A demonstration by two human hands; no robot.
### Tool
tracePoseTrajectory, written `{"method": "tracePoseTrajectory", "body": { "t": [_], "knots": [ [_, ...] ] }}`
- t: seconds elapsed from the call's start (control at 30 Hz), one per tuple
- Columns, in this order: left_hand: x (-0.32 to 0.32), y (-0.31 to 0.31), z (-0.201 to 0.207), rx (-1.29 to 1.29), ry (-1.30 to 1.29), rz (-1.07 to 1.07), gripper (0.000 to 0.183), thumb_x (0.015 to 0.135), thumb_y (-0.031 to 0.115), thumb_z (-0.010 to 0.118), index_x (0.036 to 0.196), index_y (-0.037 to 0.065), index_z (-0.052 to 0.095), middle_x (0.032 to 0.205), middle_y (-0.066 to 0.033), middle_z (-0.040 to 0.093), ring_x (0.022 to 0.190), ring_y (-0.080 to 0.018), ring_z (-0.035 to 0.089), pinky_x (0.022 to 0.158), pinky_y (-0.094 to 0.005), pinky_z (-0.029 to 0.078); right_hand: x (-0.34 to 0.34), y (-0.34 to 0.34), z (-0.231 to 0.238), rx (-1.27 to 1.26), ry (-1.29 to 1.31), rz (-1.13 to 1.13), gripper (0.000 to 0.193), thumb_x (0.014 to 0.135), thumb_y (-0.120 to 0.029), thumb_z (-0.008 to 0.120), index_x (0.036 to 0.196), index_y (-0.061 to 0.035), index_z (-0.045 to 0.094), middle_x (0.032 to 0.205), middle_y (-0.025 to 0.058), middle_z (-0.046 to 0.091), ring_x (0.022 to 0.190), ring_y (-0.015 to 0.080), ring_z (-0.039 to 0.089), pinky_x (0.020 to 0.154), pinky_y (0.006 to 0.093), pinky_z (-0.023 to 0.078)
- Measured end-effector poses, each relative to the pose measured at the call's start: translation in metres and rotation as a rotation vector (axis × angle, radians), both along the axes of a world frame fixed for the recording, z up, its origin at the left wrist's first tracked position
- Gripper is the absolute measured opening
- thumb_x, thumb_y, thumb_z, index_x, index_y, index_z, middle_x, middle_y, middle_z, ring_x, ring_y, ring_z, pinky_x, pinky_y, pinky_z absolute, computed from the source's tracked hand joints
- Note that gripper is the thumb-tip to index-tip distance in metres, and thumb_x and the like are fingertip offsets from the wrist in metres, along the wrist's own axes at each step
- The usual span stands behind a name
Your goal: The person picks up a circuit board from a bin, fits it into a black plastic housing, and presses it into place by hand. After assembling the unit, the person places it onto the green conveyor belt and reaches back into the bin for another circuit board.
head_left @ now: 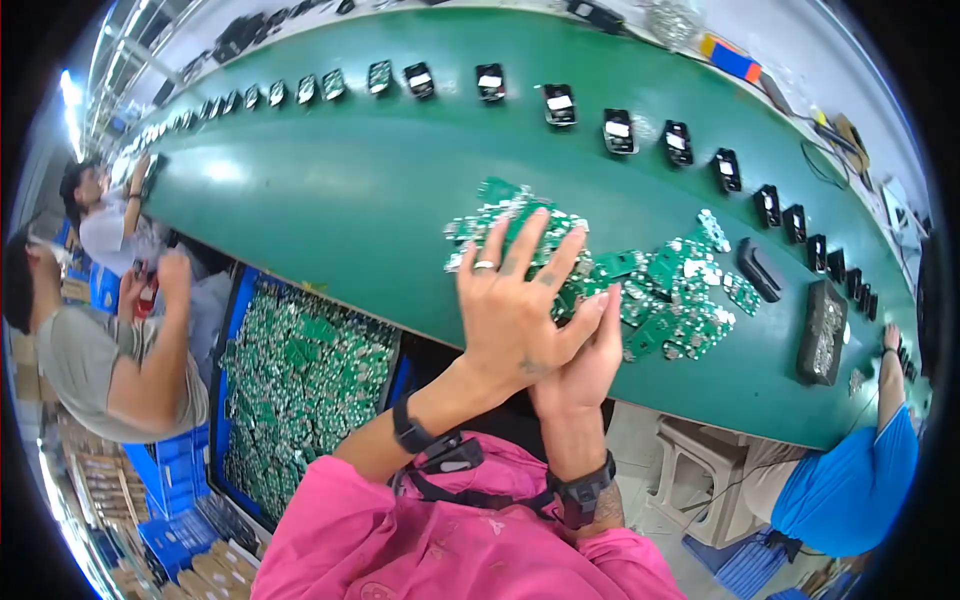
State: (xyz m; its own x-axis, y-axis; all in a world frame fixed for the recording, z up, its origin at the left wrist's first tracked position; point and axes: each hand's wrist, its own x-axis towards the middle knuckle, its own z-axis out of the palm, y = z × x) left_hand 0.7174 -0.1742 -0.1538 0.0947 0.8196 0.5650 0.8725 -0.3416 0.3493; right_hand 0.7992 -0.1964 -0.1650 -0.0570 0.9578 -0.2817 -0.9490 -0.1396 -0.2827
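Observation:
On the green table, a loose pile of small green circuit boards [665, 310] lies in front of me. My left hand [515, 310] rests palm down on the left part of the pile, its fingers spread, a ring on one of them. Close against its thumb side is my right hand [582, 370], raised on edge at the table's front. Most of the right hand's fingers are hidden behind the left hand and thumb, so whether it holds a board does not show. Both wrists wear black bands.
A blue-rimmed bin [305, 380] full of circuit boards stands below the table on my left. Small black devices [618, 130] line the belt in a long row. A dark block [823, 332] and a black case [760, 268] lie right. Co-workers sit on both sides.

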Motion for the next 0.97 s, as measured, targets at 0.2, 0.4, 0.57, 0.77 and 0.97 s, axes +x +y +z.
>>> {"method": "tracePoseTrajectory", "body": {
  "t": [0.2, 0.4, 0.57, 0.77, 0.97],
  "knots": [
    [0.039, 0.034, -0.044, -0.091, -0.097, -0.213, 0.067, 0.086, 0.047, 0.064, 0.140, 0.011, 0.053, 0.139, -0.0179, 0.055, 0.133, -0.0437, 0.043, 0.112, -0.0664, 0.017, 0.063, 0.022, -0.041, 0.017, -0.362, -0.156, 0.019, 0.107, -0.019, 0.043, 0.114, -0.0067, 0.056, 0.105, 0.0013, 0.059, 0.099, 0.0113, 0.057, 0.088, 0.0335, 0.048],
    [0.020, 0.028, -0.034, -0.104, 0.083, -0.213, 0.091, 0.076, 0.062, 0.070, 0.149, 0.015, 0.041, 0.156, -0.0173, 0.032, 0.146, -0.0440, 0.022, 0.111, -0.0726, 0.002, 0.077, 0.023, -0.013, 0.131, -1.294, -0.143, 0.055, 0.099, -0.012, 0.054, 0.145, 0.0106, 0.035, 0.148, 0.0238, 0.043, 0.134, 0.0305, 0.046, 0.111, 0.0383, 0.036],
    [-0.040, 0.030, -0.036, -0.201, 0.183, -0.254, 0.127, 0.053, 0.082, 0.073, 0.156, 0.021, 0.031, 0.161, -0.0263, 0.015, 0.146, -0.0539, 0.010, 0.106, -0.0785, 0.010, 0.123, 0.006, -0.015, 0.283, -2.071, -0.426, 0.067, 0.091, -0.021, 0.068, 0.146, 0.0039, 0.039, 0.150, 0.0259, 0.041, 0.141, 0.0400, 0.037, 0.116, 0.0448, 0.027],
    [-0.037, 0.075, -0.036, -0.399, 0.409, -0.435, 0.138, 0.040, 0.079, 0.081, 0.157, 0.029, 0.027, 0.158, -0.0297, 0.018, 0.143, -0.0579, 0.015, 0.106, -0.0795, 0.011, 0.188, 0.005, -0.053, -0.146, -2.478, -0.280, 0.092, 0.084, -0.049, 0.072, 0.154, -0.0054, 0.031, 0.158, 0.0243, 0.026, 0.147, 0.0453, 0.021, 0.117, 0.0586, 0.017],
    [0.000, 0.071, -0.041, -0.367, 0.319, -0.492, 0.134, 0.044, 0.081, 0.078, 0.157, 0.031, 0.026, 0.158, -0.0296, 0.018, 0.142, -0.0581, 0.019, 0.104, -0.0818, 0.010, 0.183, 0.021, -0.052, -0.124, -2.517, -0.059, 0.100, 0.080, -0.063, 0.069, 0.155, -0.0106, 0.029, 0.160, 0.0216, 0.023, 0.147, 0.0460, 0.018, 0.116, 0.0638, 0.014]
  ]
}}
